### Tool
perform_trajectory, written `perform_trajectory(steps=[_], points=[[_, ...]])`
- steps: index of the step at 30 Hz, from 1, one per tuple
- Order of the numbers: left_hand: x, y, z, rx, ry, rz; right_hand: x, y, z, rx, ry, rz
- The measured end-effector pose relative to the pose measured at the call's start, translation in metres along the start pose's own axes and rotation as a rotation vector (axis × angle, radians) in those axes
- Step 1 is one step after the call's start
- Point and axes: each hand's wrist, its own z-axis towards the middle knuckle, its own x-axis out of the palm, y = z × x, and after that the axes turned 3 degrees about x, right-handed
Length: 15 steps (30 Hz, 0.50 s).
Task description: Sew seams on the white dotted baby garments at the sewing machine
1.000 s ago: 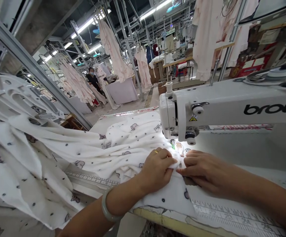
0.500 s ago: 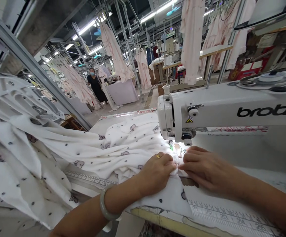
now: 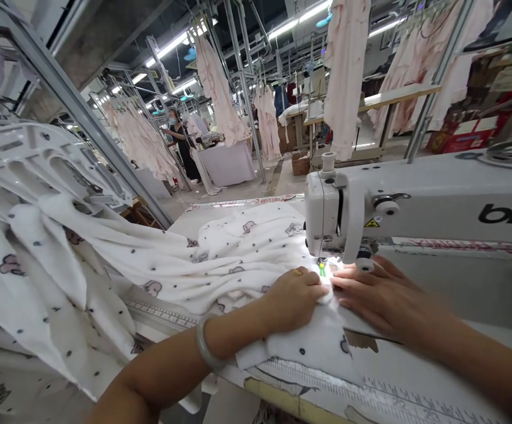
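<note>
White fleecy fabric (image 3: 233, 253) with dark dots and small printed animals runs from the left across the sewing table to the needle area. My left hand (image 3: 293, 300), with a ring and a pale bangle at the wrist, is closed on a bunched fold of it, just in front of the presser foot (image 3: 322, 269). To the right of the foot, my right hand (image 3: 383, 297) lies with fingers stretched out, their tips at the fabric's edge. Above both hands is the white sewing machine (image 3: 326, 206), its lamp lighting the needle area. The fold inside my left fingers is hidden.
Printed ruler tape (image 3: 397, 400) lines the table's front edge. A white plastic rack (image 3: 39, 153) at the left bears more draped fabric. Beyond the table hang pink garments (image 3: 348, 76), and a masked person (image 3: 182, 144) stands among them.
My right hand has moved from pinched fingers near the fabric to lying flatter, closer to the presser foot. My left hand keeps its hold on the fabric. The view has shifted slightly left.
</note>
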Motion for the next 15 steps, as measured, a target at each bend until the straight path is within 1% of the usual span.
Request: perform_trajectory(steps=[3, 5, 7, 9, 11, 13, 15], points=[[-0.002, 0.005, 0.000, -0.090, -0.104, -0.206, -0.006, 0.001, 0.003, -0.014, -0.015, 0.044], [-0.005, 0.007, 0.001, -0.166, -0.178, -0.363, -0.008, 0.004, 0.005, -0.030, -0.002, 0.068], [-0.008, 0.006, 0.003, -0.244, -0.229, -0.464, -0.008, 0.007, 0.005, -0.034, 0.019, 0.088], [-0.010, 0.004, 0.005, -0.296, -0.253, -0.494, -0.007, 0.011, 0.005, -0.029, 0.060, 0.111], [-0.010, 0.001, 0.006, -0.310, -0.258, -0.486, -0.006, 0.013, 0.005, -0.008, 0.103, 0.131], [-0.008, -0.002, 0.005, -0.286, -0.252, -0.453, -0.005, 0.014, 0.005, 0.020, 0.135, 0.152], [-0.004, -0.004, 0.004, -0.230, -0.229, -0.385, -0.006, 0.014, 0.006, 0.048, 0.157, 0.179]])
